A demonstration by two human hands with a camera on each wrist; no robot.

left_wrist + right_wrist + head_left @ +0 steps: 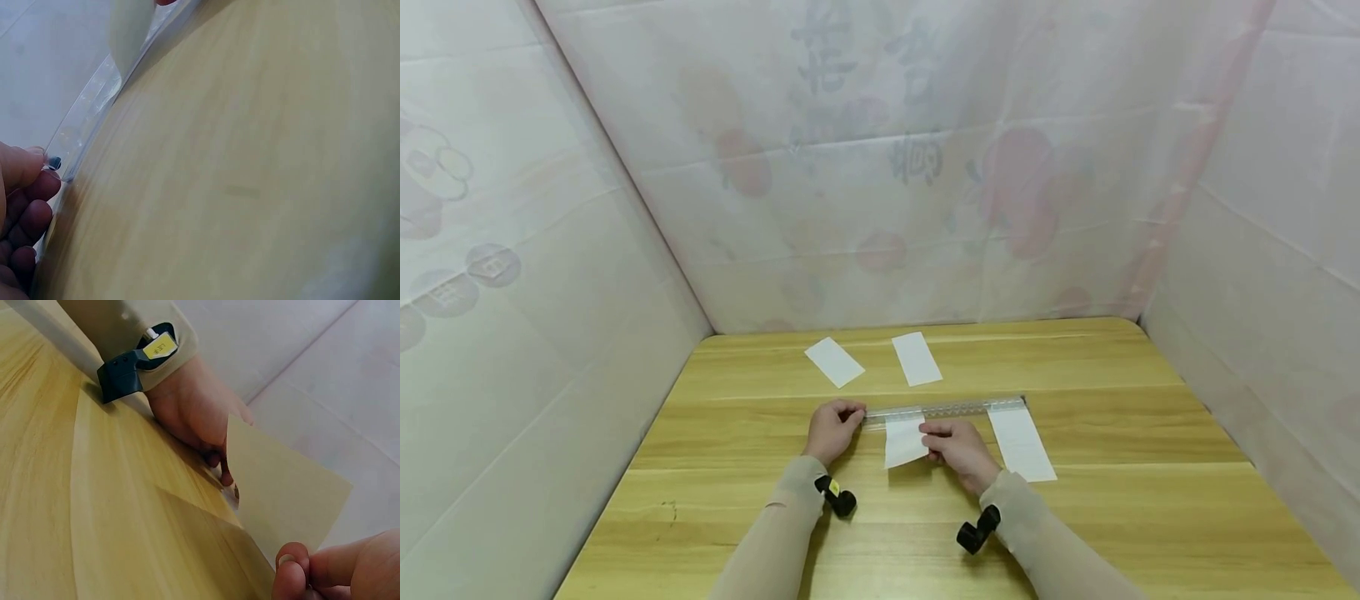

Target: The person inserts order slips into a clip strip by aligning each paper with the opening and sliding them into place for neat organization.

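Note:
A long clear plastic strip (958,409), much like a ruler, lies across the wooden table. My left hand (831,431) pinches its left end between thumb and fingers; a small dark piece (54,163) shows at that end in the left wrist view. My right hand (958,452) pinches a white paper slip (904,440) by its right side. The slip's far edge meets the strip, while its near part is lifted off the table, as the right wrist view also shows. Another white paper slip (1022,443) lies flat with its top edge at the strip's right end.
Two more white paper slips, one angled (835,362) and one more upright (917,358), lie toward the table's back edge. Pale printed cloth walls (880,287) stand behind the table (715,517) and on both sides. A black camera mount sits on each wrist.

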